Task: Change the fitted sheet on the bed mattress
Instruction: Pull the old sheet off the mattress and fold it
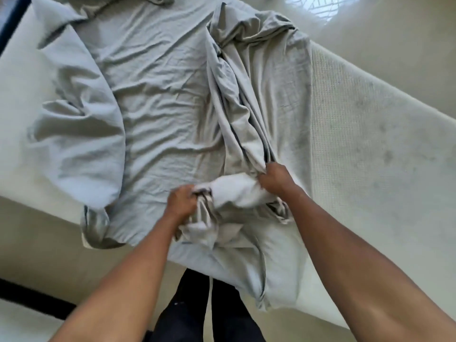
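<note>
Glossy pale floor (394, 40) fills the upper right corner, with a patterned patch of window light cut off at the top edge. Below it I see the cream woven-textured mattress (365, 124) running at a slant across the view, bare along its right side and faintly smudged there.

Most of the bed is covered by the crumpled light-grey fitted sheet (160, 95), which lies loose and wrinkled. A long bunched ridge of it runs from the top centre down to my hands, and its left part hangs over the mattress side in heavy folds. One gathered corner (96, 225) droops at the near edge, and the far end of the sheet is out of frame.

My left grip (181, 199) is curled tight round a wad of the sheet at the near edge. My right grip (274, 178) clutches the foot of the bunched ridge, its fingertips buried in the folds. Between them sits a paler rolled lump of cloth (234, 191); I cannot tell whether it is the sheet's underside or a second layer.

Dark trouser legs (197, 309) show between my forearms. A black bar (29, 294) at lower left and a dark blue edge (12, 21) at upper left are too cropped to identify.
</note>
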`<state>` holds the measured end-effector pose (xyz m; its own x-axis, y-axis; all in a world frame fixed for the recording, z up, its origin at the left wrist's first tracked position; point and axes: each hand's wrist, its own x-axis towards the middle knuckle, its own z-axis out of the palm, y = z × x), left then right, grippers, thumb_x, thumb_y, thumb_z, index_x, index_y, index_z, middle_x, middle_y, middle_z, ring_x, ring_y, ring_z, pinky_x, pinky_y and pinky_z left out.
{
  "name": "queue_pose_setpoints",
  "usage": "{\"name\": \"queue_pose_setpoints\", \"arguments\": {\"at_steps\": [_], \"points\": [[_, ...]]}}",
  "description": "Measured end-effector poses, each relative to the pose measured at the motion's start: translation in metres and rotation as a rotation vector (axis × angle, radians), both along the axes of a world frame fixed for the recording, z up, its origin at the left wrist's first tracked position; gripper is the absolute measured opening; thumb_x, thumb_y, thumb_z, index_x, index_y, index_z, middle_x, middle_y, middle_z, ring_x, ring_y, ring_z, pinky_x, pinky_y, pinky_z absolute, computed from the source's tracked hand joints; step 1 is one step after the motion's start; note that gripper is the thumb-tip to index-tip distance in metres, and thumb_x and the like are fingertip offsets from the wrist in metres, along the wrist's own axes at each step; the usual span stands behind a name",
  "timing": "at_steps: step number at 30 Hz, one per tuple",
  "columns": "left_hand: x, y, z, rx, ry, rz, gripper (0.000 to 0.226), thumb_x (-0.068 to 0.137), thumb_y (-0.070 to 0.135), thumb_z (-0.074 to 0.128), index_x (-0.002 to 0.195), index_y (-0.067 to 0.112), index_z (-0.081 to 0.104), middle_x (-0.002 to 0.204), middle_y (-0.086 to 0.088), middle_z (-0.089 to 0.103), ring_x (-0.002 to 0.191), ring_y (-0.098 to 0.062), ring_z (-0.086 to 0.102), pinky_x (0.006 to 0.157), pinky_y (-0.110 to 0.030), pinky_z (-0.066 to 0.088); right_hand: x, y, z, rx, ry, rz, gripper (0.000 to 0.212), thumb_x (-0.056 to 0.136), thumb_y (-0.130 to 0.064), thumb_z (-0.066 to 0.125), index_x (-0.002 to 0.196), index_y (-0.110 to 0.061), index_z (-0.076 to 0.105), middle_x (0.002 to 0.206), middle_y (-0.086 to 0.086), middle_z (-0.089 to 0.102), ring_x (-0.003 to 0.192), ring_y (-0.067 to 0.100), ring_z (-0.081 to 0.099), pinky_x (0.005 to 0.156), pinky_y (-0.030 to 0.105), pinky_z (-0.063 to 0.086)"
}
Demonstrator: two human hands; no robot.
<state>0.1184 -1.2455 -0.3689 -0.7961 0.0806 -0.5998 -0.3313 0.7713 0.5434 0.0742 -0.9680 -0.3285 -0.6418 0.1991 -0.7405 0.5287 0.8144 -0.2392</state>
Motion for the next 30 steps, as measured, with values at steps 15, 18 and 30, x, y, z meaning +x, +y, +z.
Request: {"name": "queue_pose_setpoints", "arguments": {"at_steps": [15, 18, 30], "points": [[0.033, -0.138, 0.078, -0.249, -0.001, 0.213, 0.027, 0.098, 0.024, 0.057, 0.117, 0.011, 0.071, 0.121, -0.022, 0.069, 0.114, -0.041, 0.062, 0.093, -0.041, 0.047, 0.023, -0.142, 0.049, -0.194, 0.194, 0.067, 0.036, 0.09, -0.03, 0.065, 0.123, -0.015, 0.059, 0.119, 0.014, 0.069, 0.117, 0.036, 0.062, 0.095, 0.039, 0.049], [0.063, -0.151, 0.068, -0.298, 0.015, 0.363, 0.024, 0.094, 0.02, 0.058, 0.108, 0.008, 0.073, 0.108, -0.023, 0.071, 0.105, -0.042, 0.065, 0.088, -0.043, 0.052, 0.046, -0.16, 0.041, -0.181, 0.126, 0.187, 0.023, 0.089, -0.022, 0.065, 0.11, -0.013, 0.067, 0.112, 0.011, 0.07, 0.113, 0.033, 0.063, 0.092, 0.034, 0.046], [-0.009, -0.244, -0.005, -0.241, -0.083, 0.88, 0.04, 0.096, 0.04, 0.062, 0.106, 0.003, 0.074, 0.113, -0.02, 0.072, 0.107, -0.04, 0.066, 0.09, -0.04, 0.053, 0.048, -0.255, -0.031, -0.255, 0.083, 0.403, 0.059, 0.089, -0.021, 0.071, 0.146, -0.022, 0.056, 0.16, 0.007, 0.037, 0.145, 0.024, 0.039, 0.118, 0.03, 0.03]]}}
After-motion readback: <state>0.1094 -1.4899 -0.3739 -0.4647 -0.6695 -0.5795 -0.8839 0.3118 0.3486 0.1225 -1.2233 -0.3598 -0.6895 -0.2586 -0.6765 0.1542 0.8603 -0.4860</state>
